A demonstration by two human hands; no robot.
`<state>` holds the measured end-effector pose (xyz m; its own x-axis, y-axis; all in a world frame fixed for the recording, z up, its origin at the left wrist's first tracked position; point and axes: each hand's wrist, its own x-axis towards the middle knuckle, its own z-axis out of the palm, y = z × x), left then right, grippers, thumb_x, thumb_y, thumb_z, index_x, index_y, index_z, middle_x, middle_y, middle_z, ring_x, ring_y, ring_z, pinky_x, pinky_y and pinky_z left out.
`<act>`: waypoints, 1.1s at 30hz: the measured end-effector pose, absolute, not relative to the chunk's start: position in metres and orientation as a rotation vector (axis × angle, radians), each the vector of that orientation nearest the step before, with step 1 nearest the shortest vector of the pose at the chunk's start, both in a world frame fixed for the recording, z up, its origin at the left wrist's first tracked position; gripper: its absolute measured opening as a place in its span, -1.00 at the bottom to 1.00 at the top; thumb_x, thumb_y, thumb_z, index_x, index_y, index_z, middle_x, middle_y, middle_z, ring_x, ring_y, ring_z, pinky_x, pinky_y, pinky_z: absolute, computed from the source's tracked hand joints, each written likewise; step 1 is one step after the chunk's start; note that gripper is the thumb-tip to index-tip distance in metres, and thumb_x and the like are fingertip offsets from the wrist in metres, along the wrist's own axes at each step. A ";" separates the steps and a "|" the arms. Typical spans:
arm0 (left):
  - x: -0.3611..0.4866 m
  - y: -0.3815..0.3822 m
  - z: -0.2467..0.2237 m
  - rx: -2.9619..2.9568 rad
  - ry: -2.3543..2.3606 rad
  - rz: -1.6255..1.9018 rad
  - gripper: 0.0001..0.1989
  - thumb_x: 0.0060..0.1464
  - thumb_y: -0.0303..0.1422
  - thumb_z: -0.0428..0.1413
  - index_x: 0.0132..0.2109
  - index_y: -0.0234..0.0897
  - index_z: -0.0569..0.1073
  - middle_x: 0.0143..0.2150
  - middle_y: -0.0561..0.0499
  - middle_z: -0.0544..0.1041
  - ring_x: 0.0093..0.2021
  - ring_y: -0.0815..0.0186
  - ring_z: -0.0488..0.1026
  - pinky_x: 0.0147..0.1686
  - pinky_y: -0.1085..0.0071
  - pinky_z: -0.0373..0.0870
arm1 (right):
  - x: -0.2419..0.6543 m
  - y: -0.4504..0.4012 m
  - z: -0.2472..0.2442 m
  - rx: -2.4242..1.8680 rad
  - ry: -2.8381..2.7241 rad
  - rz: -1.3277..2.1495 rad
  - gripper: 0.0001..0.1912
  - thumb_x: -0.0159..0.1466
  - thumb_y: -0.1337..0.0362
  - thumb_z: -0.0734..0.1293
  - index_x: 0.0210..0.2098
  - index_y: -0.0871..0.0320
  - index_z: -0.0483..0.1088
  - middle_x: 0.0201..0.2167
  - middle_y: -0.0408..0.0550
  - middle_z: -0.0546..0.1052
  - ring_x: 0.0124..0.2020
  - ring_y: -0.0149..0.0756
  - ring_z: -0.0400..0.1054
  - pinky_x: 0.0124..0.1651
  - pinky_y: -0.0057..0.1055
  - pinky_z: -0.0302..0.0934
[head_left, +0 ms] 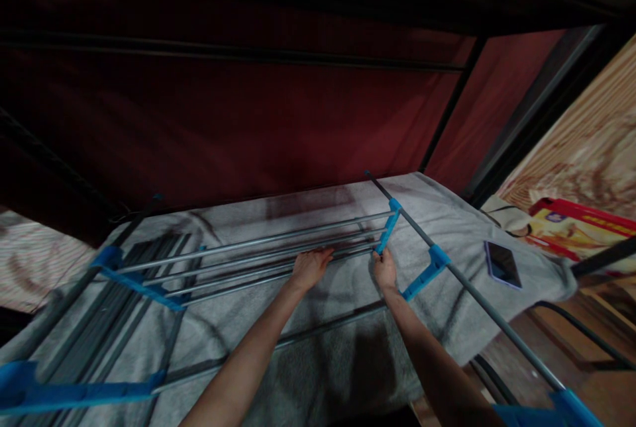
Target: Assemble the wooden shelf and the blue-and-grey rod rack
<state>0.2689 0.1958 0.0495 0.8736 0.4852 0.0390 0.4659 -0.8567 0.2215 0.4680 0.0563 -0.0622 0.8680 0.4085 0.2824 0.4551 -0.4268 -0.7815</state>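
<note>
A rack of grey metal tubes [263,239] with blue plastic brackets lies on a grey blanket. My left hand [311,268] rests over the front tubes of the upper tier, its fingers wrapped round a tube near the middle. At that tier's right end, my right hand [385,268] is closed on the lower end of a blue bracket [389,228], where the tubes meet it. Another blue bracket [424,275] sticks out from the right side pole, just beyond my right wrist. The tier's left ends sit in a blue bracket [142,281].
Loose grey tubes [104,311] lie in a bundle at the left on the blanket [338,367]. A phone [503,264] lies at the right, near a red and yellow box [581,232]. Dark frame bars and a red cloth [258,122] stand behind.
</note>
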 end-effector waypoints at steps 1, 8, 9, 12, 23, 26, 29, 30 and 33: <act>0.269 0.195 0.049 2.842 0.728 0.139 -0.61 0.31 -0.23 -0.16 0.17 -0.08 0.39 0.00 -0.01 0.55 -0.06 0.22 0.51 -0.10 0.35 0.38 | 0.468 0.057 -0.063 -2.069 -0.620 -0.061 -0.61 0.25 0.16 0.09 -0.08 0.22 0.37 -0.17 0.07 0.48 -0.13 -0.18 0.32 -0.02 -0.27 0.17; 0.268 0.196 0.046 2.830 0.728 0.131 -0.61 0.30 -0.22 -0.15 0.16 -0.09 0.41 0.01 0.00 0.55 -0.06 0.20 0.51 -0.10 0.33 0.39 | 0.470 0.058 -0.065 -2.067 -0.593 -0.076 -0.69 0.22 0.16 0.13 -0.18 0.16 0.39 -0.24 0.05 0.50 -0.17 -0.16 0.34 -0.06 -0.26 0.19; 0.269 0.196 0.047 2.824 0.727 0.124 -0.61 0.30 -0.22 -0.15 0.16 -0.09 0.41 0.02 0.00 0.55 -0.05 0.20 0.51 -0.10 0.33 0.39 | 0.470 0.058 -0.065 -2.066 -0.592 -0.078 -0.69 0.22 0.17 0.13 -0.18 0.16 0.39 -0.25 0.05 0.50 -0.18 -0.16 0.34 -0.06 -0.26 0.19; 0.269 0.197 0.048 2.798 0.740 0.099 -0.61 0.30 -0.21 -0.14 0.16 -0.07 0.40 0.05 0.01 0.53 -0.04 0.23 0.50 -0.08 0.35 0.37 | 0.470 0.057 -0.065 -2.065 -0.600 -0.076 -0.67 0.22 0.17 0.12 -0.16 0.17 0.39 -0.22 0.07 0.49 -0.16 -0.15 0.34 -0.05 -0.25 0.19; 0.270 0.199 0.048 2.786 0.726 0.099 -0.61 0.30 -0.20 -0.15 0.15 -0.08 0.41 0.07 0.02 0.52 -0.02 0.18 0.50 -0.08 0.31 0.38 | 0.471 0.057 -0.069 -2.065 -0.612 -0.074 -0.63 0.23 0.14 0.10 -0.14 0.18 0.38 -0.20 0.09 0.49 -0.16 -0.16 0.33 -0.03 -0.25 0.18; 0.271 0.199 0.047 2.788 0.738 0.089 -0.60 0.30 -0.19 -0.16 0.15 -0.08 0.41 0.06 0.02 0.53 -0.02 0.18 0.50 -0.08 0.30 0.38 | 0.471 0.057 -0.070 -2.065 -0.615 -0.081 -0.63 0.23 0.13 0.10 -0.15 0.18 0.38 -0.23 0.08 0.48 -0.19 -0.16 0.33 -0.04 -0.25 0.18; 0.271 0.198 0.046 2.794 0.744 0.084 -0.60 0.31 -0.18 -0.16 0.16 -0.09 0.41 0.04 0.01 0.54 -0.02 0.18 0.50 -0.08 0.31 0.38 | 0.471 0.057 -0.071 -2.066 -0.624 -0.091 -0.63 0.23 0.11 0.10 -0.17 0.18 0.38 -0.26 0.07 0.48 -0.21 -0.16 0.33 -0.05 -0.24 0.19; 0.270 0.198 0.046 2.799 0.739 0.088 -0.60 0.31 -0.19 -0.16 0.16 -0.09 0.40 0.05 0.01 0.54 -0.02 0.19 0.50 -0.08 0.31 0.38 | 0.470 0.057 -0.072 -2.066 -0.628 -0.095 -0.63 0.23 0.11 0.10 -0.16 0.18 0.38 -0.26 0.07 0.49 -0.21 -0.16 0.33 -0.05 -0.24 0.19; 0.271 0.199 0.045 2.807 0.734 0.100 -0.61 0.31 -0.20 -0.16 0.16 -0.09 0.40 0.06 0.01 0.53 -0.03 0.19 0.50 -0.09 0.32 0.38 | 0.470 0.056 -0.072 -2.074 -0.639 -0.109 -0.61 0.23 0.11 0.10 -0.14 0.20 0.38 -0.24 0.10 0.49 -0.19 -0.14 0.33 -0.05 -0.22 0.19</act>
